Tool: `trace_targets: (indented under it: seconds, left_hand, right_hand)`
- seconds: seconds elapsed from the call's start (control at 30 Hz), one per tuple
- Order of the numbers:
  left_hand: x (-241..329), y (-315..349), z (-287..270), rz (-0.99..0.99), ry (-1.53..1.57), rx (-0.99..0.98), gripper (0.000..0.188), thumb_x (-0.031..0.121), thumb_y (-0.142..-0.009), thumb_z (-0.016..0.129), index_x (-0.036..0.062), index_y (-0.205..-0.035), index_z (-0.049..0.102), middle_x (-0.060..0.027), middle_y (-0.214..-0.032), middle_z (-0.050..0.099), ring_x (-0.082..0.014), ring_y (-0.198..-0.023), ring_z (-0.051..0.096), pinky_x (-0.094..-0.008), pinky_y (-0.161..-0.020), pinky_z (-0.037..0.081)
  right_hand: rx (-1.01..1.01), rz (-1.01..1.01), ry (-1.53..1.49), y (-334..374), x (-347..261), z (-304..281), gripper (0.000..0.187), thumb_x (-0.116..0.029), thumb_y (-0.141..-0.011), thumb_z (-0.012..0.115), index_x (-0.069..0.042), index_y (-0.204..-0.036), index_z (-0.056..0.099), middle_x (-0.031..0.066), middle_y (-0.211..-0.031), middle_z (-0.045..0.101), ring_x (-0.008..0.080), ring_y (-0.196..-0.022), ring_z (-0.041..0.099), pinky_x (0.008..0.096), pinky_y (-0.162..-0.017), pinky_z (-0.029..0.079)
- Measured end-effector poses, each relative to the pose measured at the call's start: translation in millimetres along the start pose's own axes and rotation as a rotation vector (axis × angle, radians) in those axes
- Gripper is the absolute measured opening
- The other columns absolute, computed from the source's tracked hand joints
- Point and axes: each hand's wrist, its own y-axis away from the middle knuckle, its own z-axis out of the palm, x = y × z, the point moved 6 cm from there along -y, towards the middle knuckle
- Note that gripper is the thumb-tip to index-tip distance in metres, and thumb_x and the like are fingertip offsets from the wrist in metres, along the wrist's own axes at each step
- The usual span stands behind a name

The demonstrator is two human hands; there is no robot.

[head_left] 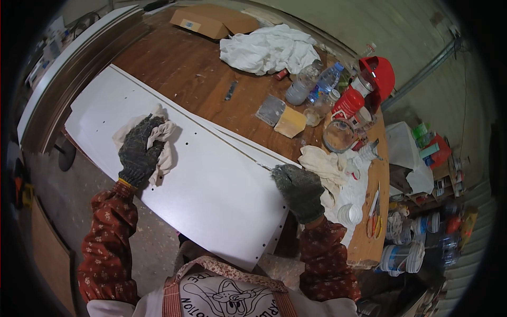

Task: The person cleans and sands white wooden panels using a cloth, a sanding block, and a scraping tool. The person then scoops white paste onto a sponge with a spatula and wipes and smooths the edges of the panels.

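Observation:
A long white panel [211, 195] with small dark holes lies across the wooden table in front of me, with at least one more white board under it. My left hand [140, 148], in a dark grey knit glove, presses a crumpled off-white rag [165, 138] onto the panel's left half. The fingers are closed on the cloth. My right hand [299, 191], gloved alike, is curled over the panel's far edge near its right end. A thin sliver [263, 166] shows at its fingertips; I cannot tell what it is.
At the table's [190, 90] right stand plastic bottles [303, 84], a red container [348, 101] and a glass jar [338, 135]. A yellow-and-grey block [281, 116], orange-handled pliers [374, 219] and a cream cloth [322, 166] lie nearby. Farther back are white sheeting [269, 50] and a cardboard box [214, 20].

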Motion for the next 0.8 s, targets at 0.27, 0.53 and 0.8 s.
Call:
trace_targets:
  seconds: [0.27, 0.53, 0.8]
  left_hand:
    - [0, -1, -2, -0.016, 0.055, -0.011, 0.044, 0.003, -0.078, 0.059, 0.0056, -0.122, 0.059, -0.0108, -0.125, 0.060, -0.0253, -0.118, 0.054, -0.0351, -0.101, 0.041]
    - [-5, 1, -1, 0.034, -0.013, -0.012, 0.044, 0.005, -0.079, 0.059, 0.0066, -0.124, 0.058, -0.0112, -0.126, 0.059, -0.0261, -0.118, 0.054, -0.0355, -0.101, 0.040]
    - [-4, 2, 3, 0.017, -0.018, -0.013, 0.044, 0.006, -0.080, 0.059, 0.0069, -0.124, 0.058, -0.0107, -0.127, 0.058, -0.0254, -0.118, 0.054, -0.0351, -0.101, 0.040]
  right_hand:
    - [0.028, -0.033, 0.117, -3, -5, 9, 0.021, -0.018, -0.086, 0.057, -0.013, -0.105, 0.066, 0.0054, -0.095, 0.065, 0.0234, -0.081, 0.063, 0.0379, -0.069, 0.050]
    - [-0.143, 0.053, 0.158, -3, -1, 16, 0.024, -0.020, -0.088, 0.055, -0.015, -0.110, 0.065, 0.0056, -0.097, 0.065, 0.0236, -0.081, 0.063, 0.0365, -0.069, 0.050]
    - [-0.147, 0.020, 0.237, -5, -2, 15, 0.021, -0.022, -0.090, 0.055, -0.016, -0.107, 0.065, 0.0043, -0.099, 0.066, 0.0209, -0.087, 0.064, 0.0370, -0.072, 0.050]
